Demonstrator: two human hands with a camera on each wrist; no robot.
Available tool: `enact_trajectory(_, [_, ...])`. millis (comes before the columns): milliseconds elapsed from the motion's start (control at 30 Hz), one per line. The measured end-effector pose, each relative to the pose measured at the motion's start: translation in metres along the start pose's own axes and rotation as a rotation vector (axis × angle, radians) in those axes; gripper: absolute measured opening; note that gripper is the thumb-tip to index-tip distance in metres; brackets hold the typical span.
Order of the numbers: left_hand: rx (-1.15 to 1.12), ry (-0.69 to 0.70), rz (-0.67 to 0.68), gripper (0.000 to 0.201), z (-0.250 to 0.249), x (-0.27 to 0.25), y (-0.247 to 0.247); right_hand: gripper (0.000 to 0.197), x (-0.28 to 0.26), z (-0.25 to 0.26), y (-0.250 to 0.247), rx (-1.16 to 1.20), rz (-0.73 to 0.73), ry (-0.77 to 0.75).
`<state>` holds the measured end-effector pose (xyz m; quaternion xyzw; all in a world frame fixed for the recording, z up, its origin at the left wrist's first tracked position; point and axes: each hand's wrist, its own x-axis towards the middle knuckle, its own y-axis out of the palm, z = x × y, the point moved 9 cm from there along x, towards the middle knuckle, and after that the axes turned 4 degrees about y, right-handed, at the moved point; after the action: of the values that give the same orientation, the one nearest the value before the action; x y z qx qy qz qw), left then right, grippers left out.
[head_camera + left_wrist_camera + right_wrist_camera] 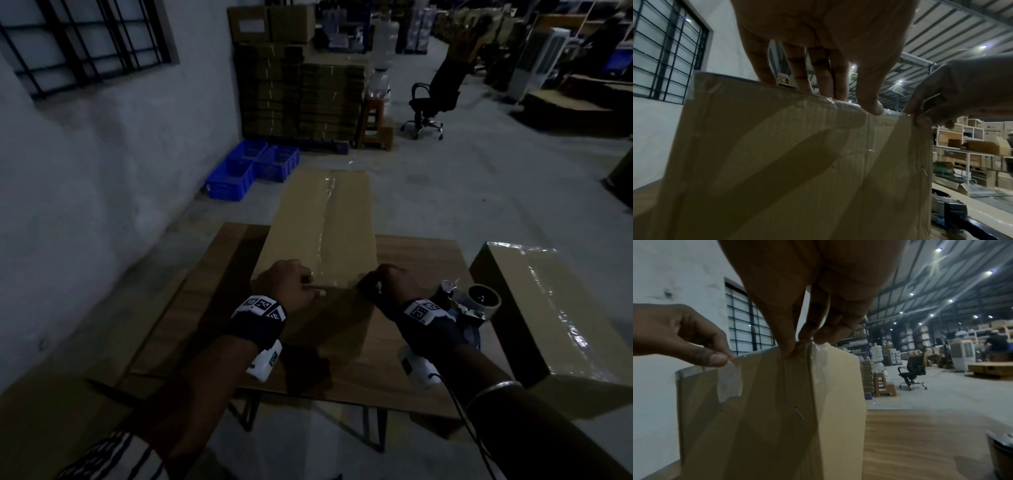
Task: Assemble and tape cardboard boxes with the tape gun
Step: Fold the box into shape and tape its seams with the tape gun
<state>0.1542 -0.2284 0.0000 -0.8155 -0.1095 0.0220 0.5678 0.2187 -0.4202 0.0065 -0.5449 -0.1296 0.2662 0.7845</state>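
We wear black wristbands (260,325) with white coded tags, white cameras, and a metal bangle (493,390).

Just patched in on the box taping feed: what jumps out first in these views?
A long cardboard box lies along the wooden table, clear tape shining down its centre seam. The left hand and right hand both grip its near top edge. The tape gun lies idle by the right wrist, beside a second taped box at the right.

Bare tabletop (428,260) right of the box (318,219), tape gun (472,305) nearby.
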Motion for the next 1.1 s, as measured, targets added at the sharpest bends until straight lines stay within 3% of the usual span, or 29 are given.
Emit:
enact_trajectory(133, [0.105, -0.021, -0.003, 0.053, -0.016, -0.003, -0.004, 0.02, 0.004, -0.007, 0.0, 0.04, -0.031, 0.03])
enact_trajectory(267, [0.197, -0.122, 0.097, 0.076, -0.022, -0.002, 0.008, 0.022, 0.005, -0.012, 0.002, 0.039, -0.032, 0.035])
enact_trajectory(400, [0.242, -0.156, 0.114, 0.092, -0.027, 0.005, 0.015, 0.024, 0.004, -0.015, 0.003, 0.043, -0.041, 0.006])
enact_trajectory(600, [0.248, -0.135, 0.082, 0.074, -0.031, 0.005, 0.016, 0.02, 0.005, -0.021, 0.005, 0.047, -0.038, -0.023])
enact_trajectory(867, [0.229, -0.087, 0.06, 0.072, -0.031, 0.006, 0.015, 0.035, 0.009, -0.022, 0.006, -0.004, 0.072, -0.058])
enact_trajectory(1100, [0.228, -0.018, 0.015, 0.066, -0.03, 0.008, 0.014, 0.028, 0.011, -0.016, 0.004, -0.012, 0.003, -0.085])
